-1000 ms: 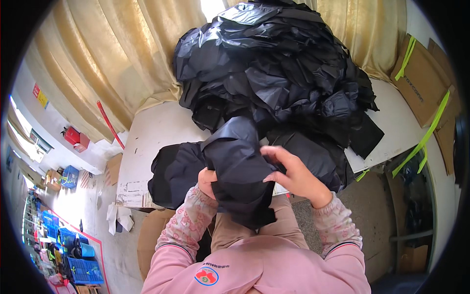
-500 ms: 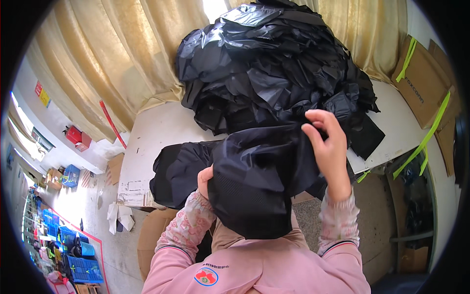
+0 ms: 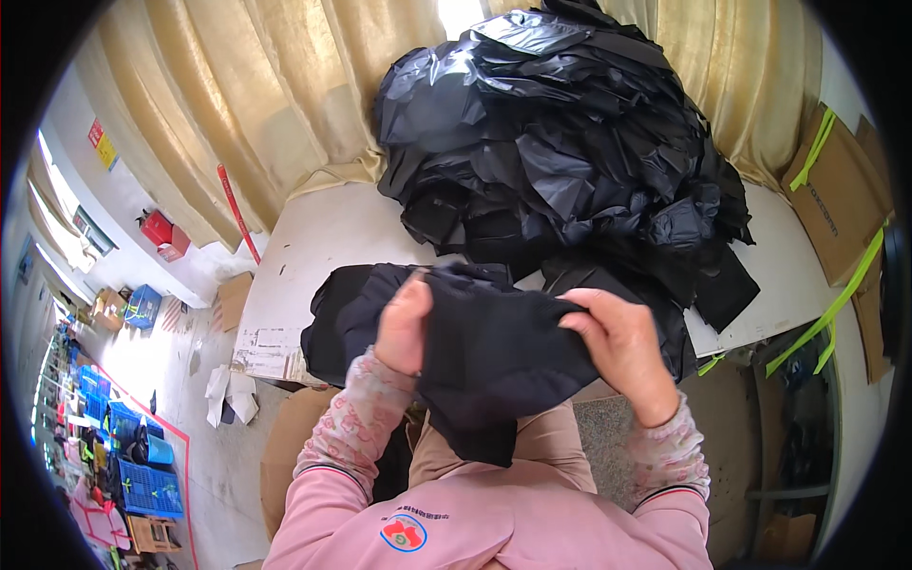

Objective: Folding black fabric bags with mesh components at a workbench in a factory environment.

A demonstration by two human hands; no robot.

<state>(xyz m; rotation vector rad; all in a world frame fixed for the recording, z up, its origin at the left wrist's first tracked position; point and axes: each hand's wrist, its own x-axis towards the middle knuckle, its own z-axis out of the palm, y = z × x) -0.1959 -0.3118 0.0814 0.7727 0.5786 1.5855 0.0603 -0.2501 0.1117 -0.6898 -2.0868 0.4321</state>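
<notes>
A piece of black fabric (image 3: 503,356) hangs stretched between my hands above my lap, its lower end drooping to a narrow fold. My left hand (image 3: 406,325) grips its left upper edge with closed fingers. At the right upper corner, my right hand (image 3: 622,347) pinches the cloth between thumb and fingers. Behind my left hand, more black fabric pieces (image 3: 340,313) lie on the near edge of the white table (image 3: 294,242). A tall heap of shiny and matt black pieces (image 3: 560,142) rises at the back of the table.
Beige curtains (image 3: 285,95) hang behind the table. Flattened cardboard (image 3: 836,209) with yellow-green straps (image 3: 831,309) leans at the right. On the floor to the left are blue crates (image 3: 150,489), white paper scraps (image 3: 231,394) and a brown chair seat (image 3: 290,456) beside me.
The black fabric, bulging open before, is now flatter and drawn out between my hands. My left hand has moved up to its upper edge; my right hand has come down to its corner.
</notes>
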